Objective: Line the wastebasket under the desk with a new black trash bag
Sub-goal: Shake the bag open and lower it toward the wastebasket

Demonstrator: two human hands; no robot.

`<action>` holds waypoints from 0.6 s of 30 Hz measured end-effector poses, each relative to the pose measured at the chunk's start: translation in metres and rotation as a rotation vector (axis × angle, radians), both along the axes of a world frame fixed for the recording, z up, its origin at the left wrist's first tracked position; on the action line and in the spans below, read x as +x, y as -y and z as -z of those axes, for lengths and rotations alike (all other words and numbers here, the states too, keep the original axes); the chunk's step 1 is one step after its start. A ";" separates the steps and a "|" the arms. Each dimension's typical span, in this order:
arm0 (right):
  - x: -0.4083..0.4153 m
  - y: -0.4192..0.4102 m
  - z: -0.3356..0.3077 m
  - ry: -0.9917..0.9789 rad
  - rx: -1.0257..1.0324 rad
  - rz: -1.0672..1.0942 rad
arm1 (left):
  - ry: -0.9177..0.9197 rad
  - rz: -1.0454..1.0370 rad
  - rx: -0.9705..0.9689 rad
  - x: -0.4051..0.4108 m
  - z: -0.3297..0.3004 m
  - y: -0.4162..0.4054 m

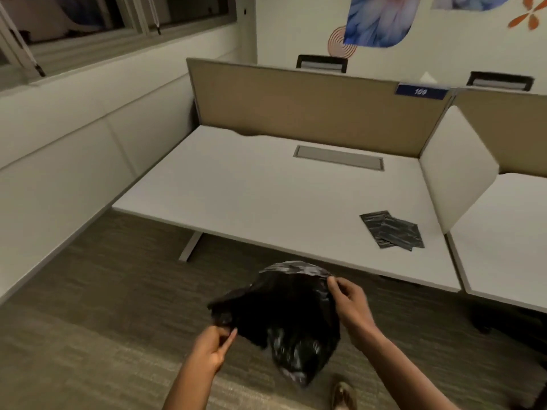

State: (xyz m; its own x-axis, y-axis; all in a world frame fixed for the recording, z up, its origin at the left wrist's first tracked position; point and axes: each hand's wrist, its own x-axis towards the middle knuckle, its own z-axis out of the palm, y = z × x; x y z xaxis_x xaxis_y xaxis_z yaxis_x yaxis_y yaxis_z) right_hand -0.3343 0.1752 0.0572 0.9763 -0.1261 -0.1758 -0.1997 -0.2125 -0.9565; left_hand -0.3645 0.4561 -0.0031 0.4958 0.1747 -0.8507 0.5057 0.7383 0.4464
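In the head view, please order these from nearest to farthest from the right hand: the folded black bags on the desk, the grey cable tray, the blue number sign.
From the right hand, which pinches the open trash bag:
1. Folded black bags, on the desk's near right part.
2. Grey cable tray, at the back of the desk.
3. Blue number sign, on top of the partition.

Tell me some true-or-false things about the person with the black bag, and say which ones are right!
1. Both hands hold the black trash bag. True: the left hand pinches its lower left edge and the right hand pinches its upper right edge.
2. The bag is already in a wastebasket. False: it is held in the air above the carpet, and no wastebasket shows.
3. Folded black bags lie on the white desk. True.
4. The folded bags lie on the desk's far left corner. False: they lie near its front right corner.
5. The blue sign on the partition reads 100. True.
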 end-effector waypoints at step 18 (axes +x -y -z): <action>0.020 -0.004 -0.013 -0.309 0.254 0.084 | 0.045 0.275 0.084 0.007 0.015 0.089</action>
